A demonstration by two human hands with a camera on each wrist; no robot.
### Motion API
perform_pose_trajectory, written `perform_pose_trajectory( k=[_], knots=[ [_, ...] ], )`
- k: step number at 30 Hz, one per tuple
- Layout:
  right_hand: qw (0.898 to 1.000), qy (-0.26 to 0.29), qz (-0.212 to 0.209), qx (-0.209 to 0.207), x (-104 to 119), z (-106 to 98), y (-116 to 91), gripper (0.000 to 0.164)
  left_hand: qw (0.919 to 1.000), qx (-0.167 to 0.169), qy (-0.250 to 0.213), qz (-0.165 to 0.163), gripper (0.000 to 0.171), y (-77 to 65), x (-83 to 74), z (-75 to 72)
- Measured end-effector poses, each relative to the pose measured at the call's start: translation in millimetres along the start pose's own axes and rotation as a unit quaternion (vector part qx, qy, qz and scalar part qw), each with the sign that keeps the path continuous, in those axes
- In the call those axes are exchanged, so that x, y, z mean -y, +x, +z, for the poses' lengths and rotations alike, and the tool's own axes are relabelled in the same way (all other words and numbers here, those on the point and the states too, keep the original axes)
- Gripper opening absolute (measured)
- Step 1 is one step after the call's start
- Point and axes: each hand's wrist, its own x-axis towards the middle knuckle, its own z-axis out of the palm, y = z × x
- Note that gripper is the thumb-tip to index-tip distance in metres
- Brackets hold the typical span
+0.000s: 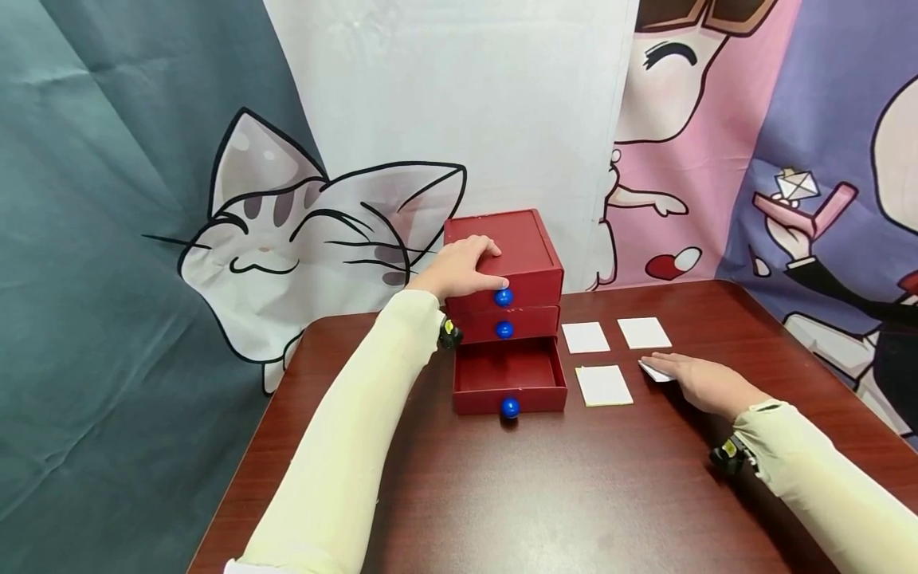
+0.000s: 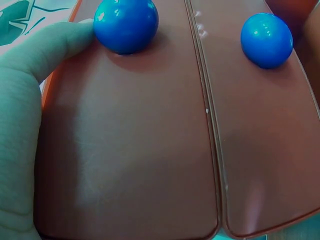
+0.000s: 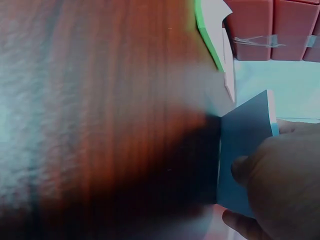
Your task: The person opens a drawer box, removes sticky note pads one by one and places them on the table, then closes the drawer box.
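A small red chest of drawers [image 1: 511,239] with round blue knobs stands at the back of the table, its bottom drawer [image 1: 479,402] pulled out and bare inside. My left hand [image 1: 462,269] rests on the chest's top, the thumb reaching down the front beside the top knob [image 1: 504,297]. In the left wrist view the thumb meets the upper blue knob [image 2: 126,22]. At the right, my right hand [image 1: 706,384] pinches a thin white square piece [image 1: 654,371]. The right wrist view shows that square [image 3: 245,150] tilted up at the tabletop, fingers on its faces.
Three more white squares lie right of the chest: one near its side [image 1: 586,337], one farther right [image 1: 644,333], one in front with a yellow-green edge [image 1: 604,386]. A printed cartoon curtain [image 1: 531,104] hangs behind the brown table [image 1: 545,494].
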Motion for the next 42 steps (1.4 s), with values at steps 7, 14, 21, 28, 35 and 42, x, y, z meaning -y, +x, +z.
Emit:
perform_pose_trajectory(
  k=[7, 14, 21, 28, 35, 42],
  knots=[
    [0.999, 0.032, -0.013, 0.028, -0.4, 1.0, -3.1, 0.063, 1.0000, -0.002, 0.003, -0.002, 0.057, 0.0, -1.1, -0.2],
    [0.994, 0.060, 0.037, 0.079, 1.1, -0.9, -3.2, 0.066, 1.0000, 0.000, -0.006, -0.006, 0.058, -0.7, -0.8, 1.0],
    [0.994, 0.064, 0.034, 0.082, 0.4, -0.4, -5.0, 0.066, 1.0000, -0.001, -0.007, -0.003, 0.059, -0.9, -0.4, 0.8],
    [0.994, 0.069, 0.032, 0.081, -0.2, 1.9, -5.5, 0.066, 0.9999, 0.002, -0.012, -0.007, 0.060, -0.6, -0.5, 0.9],
    [0.994, 0.077, 0.023, 0.070, -0.2, 0.3, -5.3, 0.065, 0.9999, -0.005, -0.010, -0.004, 0.057, -0.7, -0.6, 1.2],
    [0.993, 0.087, 0.033, 0.076, -0.9, 1.7, -3.1, 0.064, 1.0000, -0.004, -0.005, -0.004, 0.057, 0.0, 0.8, 1.9]
  ],
)
